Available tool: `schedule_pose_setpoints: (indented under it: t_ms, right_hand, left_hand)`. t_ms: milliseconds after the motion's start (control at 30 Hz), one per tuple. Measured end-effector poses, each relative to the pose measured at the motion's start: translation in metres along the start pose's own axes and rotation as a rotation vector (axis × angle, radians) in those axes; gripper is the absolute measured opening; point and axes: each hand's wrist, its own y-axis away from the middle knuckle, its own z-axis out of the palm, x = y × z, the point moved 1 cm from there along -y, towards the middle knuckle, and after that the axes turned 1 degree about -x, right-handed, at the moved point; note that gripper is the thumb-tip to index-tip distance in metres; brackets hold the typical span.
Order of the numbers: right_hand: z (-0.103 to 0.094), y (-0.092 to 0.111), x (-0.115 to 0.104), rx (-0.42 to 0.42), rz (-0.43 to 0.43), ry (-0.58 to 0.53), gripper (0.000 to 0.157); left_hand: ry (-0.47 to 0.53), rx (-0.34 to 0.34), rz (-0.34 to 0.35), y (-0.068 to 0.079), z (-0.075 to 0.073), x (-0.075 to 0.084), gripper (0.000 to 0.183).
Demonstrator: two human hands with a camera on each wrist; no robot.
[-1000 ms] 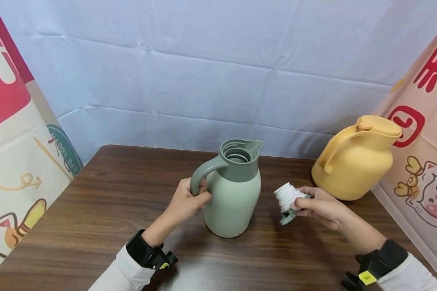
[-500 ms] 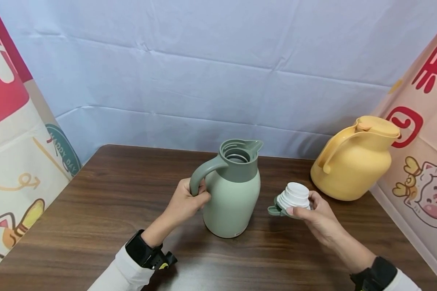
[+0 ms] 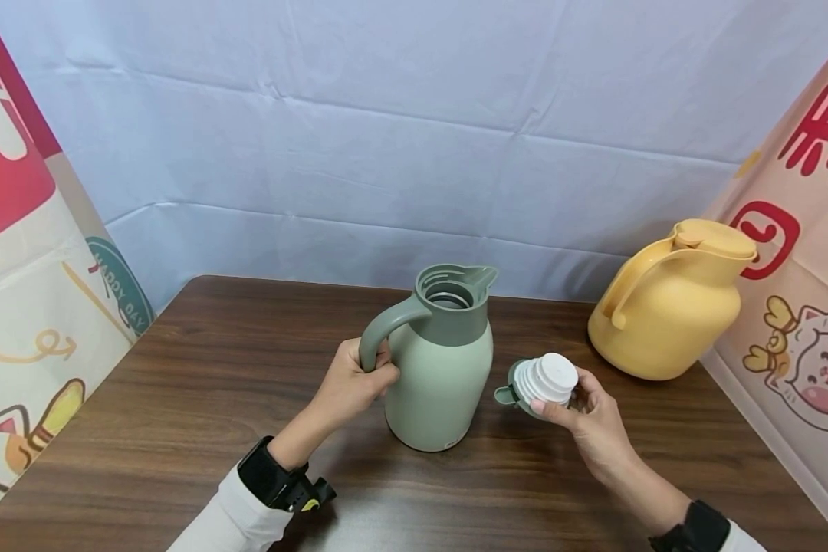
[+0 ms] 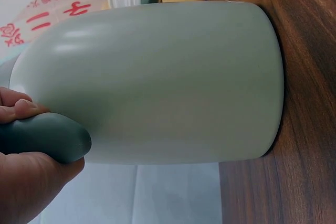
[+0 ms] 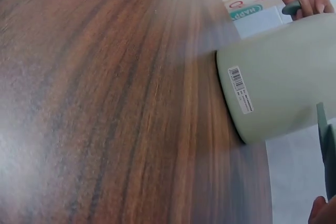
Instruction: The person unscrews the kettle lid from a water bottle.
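A pale green thermos jug point(image 3: 440, 383) stands upright on the table, its top uncovered so the dark inner mouth shows. My left hand point(image 3: 360, 379) grips the lower end of its darker green handle point(image 3: 393, 326); in the left wrist view the thumb and fingers wrap the handle point(image 4: 50, 137). To the right of the jug, my right hand point(image 3: 589, 422) holds the jug's lid point(image 3: 545, 381) by its edge, white threaded stopper facing up and green tab pointing left. In the right wrist view only part of the green lid point(image 5: 329, 156) shows at the right edge.
A yellow thermos jug point(image 3: 669, 307) with its lid on stands at the back right of the brown wooden table point(image 3: 200, 368). Pale blue cloth point(image 3: 386, 138) hangs behind, with printed banners point(image 3: 800, 307) at both sides.
My right hand has turned the lid from lying sideways to stopper-up and shifted it slightly left, with the wrist lower now. The left hand and green jug have stayed put.
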Motion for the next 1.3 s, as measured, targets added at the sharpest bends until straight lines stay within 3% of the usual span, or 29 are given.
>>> schedule_pose_setpoints:
  t_ms: [267,500,733,1000,1300]
  right_hand:
    - [0.003,0.0,-0.001,0.009,-0.004,0.063,0.055]
    - [0.005,-0.002,0.001,-0.037,0.078,0.308,0.06]
    - [0.005,-0.002,0.012,-0.086,0.09,0.49,0.06]
    - [0.005,-0.001,0.021,-0.187,0.155,0.48,0.064]
    - [0.007,0.0,0.026,-0.203,0.179,0.561,0.066]
  left_hand:
    - [0.006,0.0,0.0,0.0,0.0,0.0,0.036]
    - [0.011,-0.001,0.012,0.0,0.001,0.001,0.036]
    - [0.025,-0.009,0.019,0.0,0.0,0.0,0.036]
    - [0.03,-0.007,0.023,0.0,0.001,-0.001,0.036]
    - [0.011,-0.015,0.028,0.0,-0.001,-0.002,0.038]
